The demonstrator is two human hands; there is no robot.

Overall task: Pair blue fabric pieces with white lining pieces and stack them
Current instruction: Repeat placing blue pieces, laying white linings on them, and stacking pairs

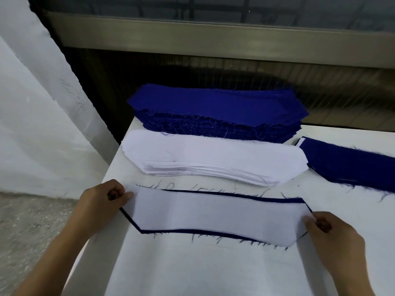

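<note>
A white lining piece [215, 213] lies on top of a blue fabric piece [245, 234], whose edge shows as a thin blue border all round. My left hand [104, 199] pinches the pair's left end. My right hand [333, 236] pinches its right end. Behind them sits a stack of white lining pieces [213, 159], and behind that a thick stack of blue fabric pieces [215, 107]. At the right edge lies a pile of paired pieces [350, 165], blue side up with a sliver of white showing.
The white table [192, 270] has its left edge close to my left hand, with grey floor [27, 227] below. A white cloth-covered surface [32, 103] rises at the left. A dark wall and a window sill [213, 37] stand behind the stacks.
</note>
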